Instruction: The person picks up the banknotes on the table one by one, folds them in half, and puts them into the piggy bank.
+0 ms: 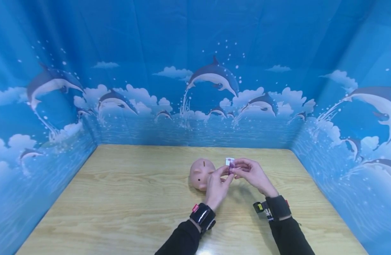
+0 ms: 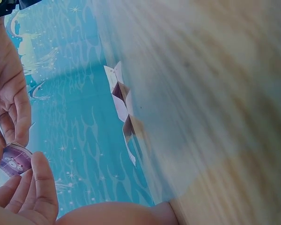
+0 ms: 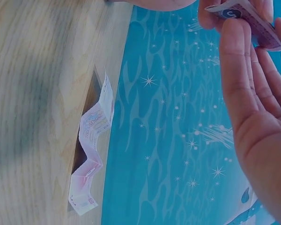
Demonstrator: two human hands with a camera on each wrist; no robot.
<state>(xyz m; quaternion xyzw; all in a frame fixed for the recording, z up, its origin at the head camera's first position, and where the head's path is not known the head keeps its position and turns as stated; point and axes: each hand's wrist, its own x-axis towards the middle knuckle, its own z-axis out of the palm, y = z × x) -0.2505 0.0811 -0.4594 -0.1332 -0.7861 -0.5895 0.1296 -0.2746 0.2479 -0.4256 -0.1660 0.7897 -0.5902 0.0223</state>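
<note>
Both hands meet over the table in the head view, with a small folded purple banknote [image 1: 232, 165] between their fingertips. My left hand [image 1: 217, 186] pinches its left side. From the right, my right hand [image 1: 253, 176] holds the other side between thumb and fingers. A dark circle with a 5 shows on this folded banknote [image 3: 250, 21] in the right wrist view. Behind the hands, a second banknote [image 3: 94, 126], pale pink and creased in zigzags, stands on the table. Close to the left hand sits a pink piggy bank [image 1: 198, 173], its coin slot on top; the hand partly covers it.
The light wooden table [image 1: 135, 198] is bounded at the back and both sides by a blue curtain [image 1: 144, 131] printed with dolphins. Each wrist wears a black strap [image 1: 203, 216] with a camera.
</note>
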